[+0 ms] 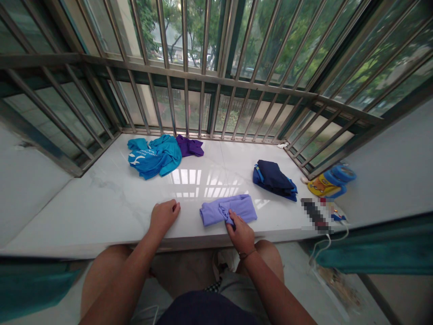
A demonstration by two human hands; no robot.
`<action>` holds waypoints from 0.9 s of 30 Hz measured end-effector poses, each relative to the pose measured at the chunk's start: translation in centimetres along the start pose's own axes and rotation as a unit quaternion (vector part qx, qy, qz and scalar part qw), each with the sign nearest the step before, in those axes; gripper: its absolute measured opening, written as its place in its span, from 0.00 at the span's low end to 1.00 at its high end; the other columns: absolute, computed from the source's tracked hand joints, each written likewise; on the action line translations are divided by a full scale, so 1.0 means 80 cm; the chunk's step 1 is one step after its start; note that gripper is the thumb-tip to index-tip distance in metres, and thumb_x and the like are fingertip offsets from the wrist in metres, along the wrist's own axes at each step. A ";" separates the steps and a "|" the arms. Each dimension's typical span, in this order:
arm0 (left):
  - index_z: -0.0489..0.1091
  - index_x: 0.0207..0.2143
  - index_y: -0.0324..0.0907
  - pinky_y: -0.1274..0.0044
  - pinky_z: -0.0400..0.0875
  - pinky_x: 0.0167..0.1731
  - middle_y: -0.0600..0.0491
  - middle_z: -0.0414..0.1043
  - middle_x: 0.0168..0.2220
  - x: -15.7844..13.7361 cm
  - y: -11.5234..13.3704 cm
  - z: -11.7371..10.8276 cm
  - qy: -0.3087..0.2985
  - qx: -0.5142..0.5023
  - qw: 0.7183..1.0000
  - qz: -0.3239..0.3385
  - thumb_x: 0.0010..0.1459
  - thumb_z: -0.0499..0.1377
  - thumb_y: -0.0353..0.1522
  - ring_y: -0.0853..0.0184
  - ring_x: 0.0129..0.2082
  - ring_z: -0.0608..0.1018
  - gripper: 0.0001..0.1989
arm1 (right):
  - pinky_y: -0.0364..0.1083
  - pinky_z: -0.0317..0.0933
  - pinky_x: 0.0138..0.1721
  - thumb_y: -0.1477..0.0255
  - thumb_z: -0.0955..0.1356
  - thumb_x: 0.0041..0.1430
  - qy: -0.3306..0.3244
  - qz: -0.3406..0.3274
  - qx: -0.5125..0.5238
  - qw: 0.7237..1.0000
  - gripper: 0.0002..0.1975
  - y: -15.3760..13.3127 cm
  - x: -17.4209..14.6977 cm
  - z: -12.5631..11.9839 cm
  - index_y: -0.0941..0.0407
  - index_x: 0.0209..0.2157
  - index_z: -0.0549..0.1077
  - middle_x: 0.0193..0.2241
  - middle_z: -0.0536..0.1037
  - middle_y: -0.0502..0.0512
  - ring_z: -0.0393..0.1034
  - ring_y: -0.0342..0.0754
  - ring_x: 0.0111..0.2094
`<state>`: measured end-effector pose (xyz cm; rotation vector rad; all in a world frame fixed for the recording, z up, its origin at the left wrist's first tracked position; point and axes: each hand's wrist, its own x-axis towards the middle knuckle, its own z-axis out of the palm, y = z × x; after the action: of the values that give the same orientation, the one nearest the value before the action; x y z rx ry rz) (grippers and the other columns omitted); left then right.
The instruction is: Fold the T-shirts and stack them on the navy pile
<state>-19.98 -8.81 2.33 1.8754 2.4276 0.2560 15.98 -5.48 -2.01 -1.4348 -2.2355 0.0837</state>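
A lavender garment (244,206), folded into a flat strip with a bunched spot near its middle, lies on the white windowsill (101,198). My right hand (241,234) is at its near edge, thumb and fingers closed on the fabric by the bunched spot. To the left of the garment, my left hand (164,216) rests on the sill with its fingers curled in and nothing visible in them. A gap of bare sill separates it from the lavender cloth.
A crumpled turquoise shirt (157,155) and a purple cloth (190,146) lie at the back left. Folded navy clothes (274,178) sit at the right, near a yellow and blue jug (326,183) and a blurred-out item (316,214) with cables. Metal bars (203,81) line the window.
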 end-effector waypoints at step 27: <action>0.75 0.32 0.45 0.68 0.60 0.39 0.46 0.83 0.33 -0.001 0.003 -0.007 -0.015 -0.002 1.000 -0.011 0.73 0.50 0.42 0.57 0.35 0.81 0.21 | 0.48 0.73 0.61 0.72 0.70 0.66 -0.006 0.008 0.003 1.000 0.20 -0.004 0.001 -0.004 0.50 0.57 0.82 0.58 0.83 0.55 0.81 0.53 0.56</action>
<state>-19.79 -8.84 2.94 1.8369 2.4247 0.2279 15.79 -5.62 -1.60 -1.4525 -2.2317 0.1048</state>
